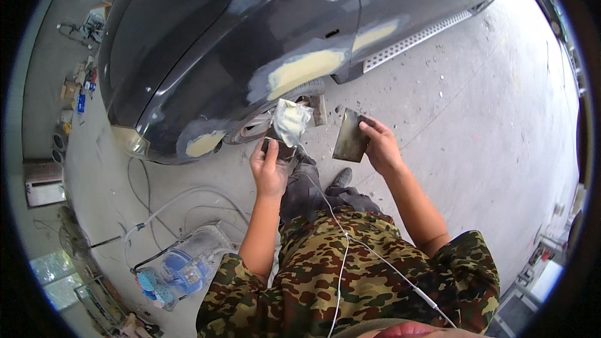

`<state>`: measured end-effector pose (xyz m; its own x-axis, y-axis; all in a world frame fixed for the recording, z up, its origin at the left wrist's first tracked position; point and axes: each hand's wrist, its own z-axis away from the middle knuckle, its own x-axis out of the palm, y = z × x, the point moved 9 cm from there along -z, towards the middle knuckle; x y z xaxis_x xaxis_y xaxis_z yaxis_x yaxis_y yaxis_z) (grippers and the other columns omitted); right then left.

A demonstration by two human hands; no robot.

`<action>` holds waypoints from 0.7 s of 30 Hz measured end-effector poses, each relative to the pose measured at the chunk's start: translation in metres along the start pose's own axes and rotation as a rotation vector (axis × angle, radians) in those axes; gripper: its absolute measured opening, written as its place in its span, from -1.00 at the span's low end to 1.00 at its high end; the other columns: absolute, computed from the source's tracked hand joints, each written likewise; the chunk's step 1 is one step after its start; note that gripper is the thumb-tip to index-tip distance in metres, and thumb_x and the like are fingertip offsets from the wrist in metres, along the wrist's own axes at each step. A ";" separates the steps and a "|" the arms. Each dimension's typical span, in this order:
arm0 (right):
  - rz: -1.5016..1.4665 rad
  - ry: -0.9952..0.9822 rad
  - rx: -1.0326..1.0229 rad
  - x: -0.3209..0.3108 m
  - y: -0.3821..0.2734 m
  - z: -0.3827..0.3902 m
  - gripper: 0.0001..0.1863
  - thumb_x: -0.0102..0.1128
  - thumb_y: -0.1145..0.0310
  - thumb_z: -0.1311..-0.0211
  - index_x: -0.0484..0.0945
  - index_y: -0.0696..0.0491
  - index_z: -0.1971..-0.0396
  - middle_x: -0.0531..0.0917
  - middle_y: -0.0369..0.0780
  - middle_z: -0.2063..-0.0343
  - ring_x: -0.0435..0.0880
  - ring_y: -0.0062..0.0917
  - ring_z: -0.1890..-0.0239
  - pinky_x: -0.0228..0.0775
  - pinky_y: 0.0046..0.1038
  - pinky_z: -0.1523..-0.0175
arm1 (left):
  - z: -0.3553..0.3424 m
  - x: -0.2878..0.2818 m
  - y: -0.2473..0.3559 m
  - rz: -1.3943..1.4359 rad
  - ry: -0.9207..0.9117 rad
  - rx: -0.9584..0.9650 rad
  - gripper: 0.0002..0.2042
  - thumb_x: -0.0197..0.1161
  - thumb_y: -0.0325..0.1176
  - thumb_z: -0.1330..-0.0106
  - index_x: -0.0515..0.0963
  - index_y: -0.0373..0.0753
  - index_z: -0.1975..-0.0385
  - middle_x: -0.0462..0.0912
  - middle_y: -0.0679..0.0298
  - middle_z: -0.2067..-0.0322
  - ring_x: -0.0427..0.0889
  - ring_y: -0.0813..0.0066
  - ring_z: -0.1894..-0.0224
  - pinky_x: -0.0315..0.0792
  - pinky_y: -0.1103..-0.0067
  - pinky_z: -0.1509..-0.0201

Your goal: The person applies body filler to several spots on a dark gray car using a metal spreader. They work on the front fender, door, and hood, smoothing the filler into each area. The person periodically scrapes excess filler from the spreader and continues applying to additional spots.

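My left hand point(269, 166) grips a dark flat plate whose far part carries a thick heap of pale, creamy body filler point(292, 122). In my right hand point(382, 144) is a dark, flat rectangular spreader point(352, 136), pinched at its right edge and held apart from the filler. Beyond both hands stands a dark grey car point(206, 69). Its side bears dried cream filler patches, a large one point(307, 72) above the wheel point(256, 123) and a smaller one point(205, 144) low at the left. The filler heap covers part of the wheel.
On the floor at the lower left sits a clear and blue machine point(184, 269) with a grey hose point(188, 193) and cables beside it. A perforated side step point(416, 44) runs along the car. White earphone cord point(346, 235) hangs over my camouflage shirt. Assorted items line the left wall.
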<state>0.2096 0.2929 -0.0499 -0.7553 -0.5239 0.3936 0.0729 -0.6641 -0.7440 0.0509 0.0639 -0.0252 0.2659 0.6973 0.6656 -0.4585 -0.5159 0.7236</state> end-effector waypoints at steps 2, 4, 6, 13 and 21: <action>0.186 -0.020 -0.084 -0.001 -0.009 -0.001 -0.65 0.23 0.41 -0.45 0.59 0.23 -0.14 0.71 -0.24 0.13 0.68 -0.51 0.09 0.52 -0.45 -0.07 | -0.003 -0.006 0.004 0.098 -0.007 0.057 -0.67 0.18 -0.40 -0.53 0.49 -0.46 -0.18 0.64 0.15 -0.07 0.65 0.37 -0.09 0.51 0.44 -0.22; 0.480 -0.012 -0.172 0.000 -0.024 -0.002 -0.69 0.21 0.41 -0.46 0.63 0.27 -0.08 0.73 -0.25 0.17 0.71 -0.51 0.12 0.54 -0.46 -0.04 | -0.010 -0.016 0.011 0.119 0.041 0.117 -0.71 0.18 -0.42 -0.53 0.50 -0.44 -0.14 0.65 0.17 -0.05 0.65 0.40 -0.08 0.52 0.46 -0.20; 0.784 -0.071 -0.496 0.021 -0.062 0.006 -0.74 0.21 0.48 -0.42 0.66 0.20 -0.04 0.75 -0.19 0.16 0.73 -0.41 0.14 0.54 -0.44 -0.01 | -0.021 -0.022 0.021 0.108 0.077 0.180 -0.72 0.20 -0.38 -0.53 0.51 -0.42 -0.10 0.66 0.20 0.00 0.66 0.43 -0.03 0.51 0.50 -0.14; 1.614 -0.110 -1.360 0.116 -0.155 0.038 -0.58 0.25 0.60 -0.10 0.73 -0.01 0.01 0.75 -0.27 0.04 0.69 -0.38 -0.06 0.47 -0.29 -0.15 | -0.069 -0.011 0.055 0.151 0.094 0.314 -0.81 0.18 -0.40 -0.53 0.53 -0.37 0.01 0.64 0.23 0.08 0.63 0.49 0.03 0.49 0.56 -0.08; 1.789 -0.178 -1.690 0.182 -0.188 0.014 -0.56 0.30 0.57 -0.08 0.74 -0.04 -0.01 0.74 -0.26 0.01 0.66 -0.40 -0.14 0.47 -0.25 -0.21 | -0.083 0.016 0.083 0.134 -0.034 0.355 -0.71 0.13 -0.39 -0.55 0.48 -0.44 -0.14 0.62 0.15 -0.06 0.62 0.41 -0.08 0.48 0.50 -0.18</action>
<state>0.0673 0.3153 0.1693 -0.5484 0.0605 -0.8340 -0.1197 0.9814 0.1499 -0.0535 0.0732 0.0302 0.2546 0.5980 0.7600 -0.1700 -0.7460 0.6439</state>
